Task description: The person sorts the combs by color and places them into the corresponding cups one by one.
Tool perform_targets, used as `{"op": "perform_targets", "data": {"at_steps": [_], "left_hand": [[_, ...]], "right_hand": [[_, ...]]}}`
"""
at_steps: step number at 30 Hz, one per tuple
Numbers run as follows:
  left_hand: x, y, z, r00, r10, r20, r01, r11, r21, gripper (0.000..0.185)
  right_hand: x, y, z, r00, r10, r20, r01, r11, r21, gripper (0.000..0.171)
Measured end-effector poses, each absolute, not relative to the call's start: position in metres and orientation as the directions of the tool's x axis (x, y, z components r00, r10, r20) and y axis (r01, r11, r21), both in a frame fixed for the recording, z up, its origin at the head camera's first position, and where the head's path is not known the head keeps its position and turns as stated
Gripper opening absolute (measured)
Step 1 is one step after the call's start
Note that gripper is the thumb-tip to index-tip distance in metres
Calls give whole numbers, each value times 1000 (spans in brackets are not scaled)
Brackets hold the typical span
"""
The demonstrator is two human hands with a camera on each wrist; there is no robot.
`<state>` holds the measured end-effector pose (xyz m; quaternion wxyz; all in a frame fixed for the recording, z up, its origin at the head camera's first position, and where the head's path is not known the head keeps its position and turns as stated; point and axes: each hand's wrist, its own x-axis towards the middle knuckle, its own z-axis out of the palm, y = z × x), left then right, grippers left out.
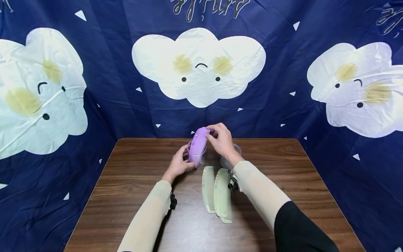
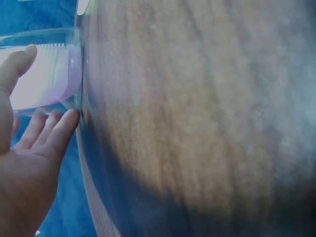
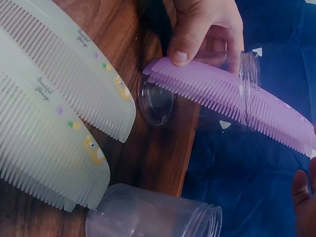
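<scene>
The left hand [image 1: 180, 163] is wrapping its fingers and thumb around a clear plastic cup [image 1: 196, 154] that is standing on the brown wood-grain surface [image 1: 132, 182], apparently steadying it so it does not tip. The right hand [image 1: 222, 140] is pinching the top end of a purple plastic comb [image 1: 199, 144], which is standing slanted with its lower part inside the cup and its upper end sticking out above the rim; in the right wrist view the comb [image 3: 232, 96] is passing through the cup's mouth, and the left thumb is pressing against its lower end through the clear wall.

Just beside the held cup, partly hidden behind the right wrist, a second clear plastic cup [image 3: 153, 212] is standing on the surface. Two pale green plastic combs [image 1: 217, 192] are lying side by side, touching, directly below the cups and close against the right forearm. A dark blue backdrop with white clouds [image 1: 198, 66] is enclosing the surface on three sides.
</scene>
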<state>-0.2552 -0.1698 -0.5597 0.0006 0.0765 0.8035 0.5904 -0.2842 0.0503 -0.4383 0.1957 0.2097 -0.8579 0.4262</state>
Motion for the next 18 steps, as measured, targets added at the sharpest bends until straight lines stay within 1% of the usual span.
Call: {"op": "perform_targets", "data": {"at_steps": [11,18], "left_hand": [[-256,-170,-560,-989,118,93,126,307,943,90],[-256,-169,-561,-990,114,88,119,307,944,91]], "right_hand": [[-270,60,-444,-830,-231,507,-553,458,-696,27],[-256,67,-447,-838,-267,477,-546,448,-708,31]]}}
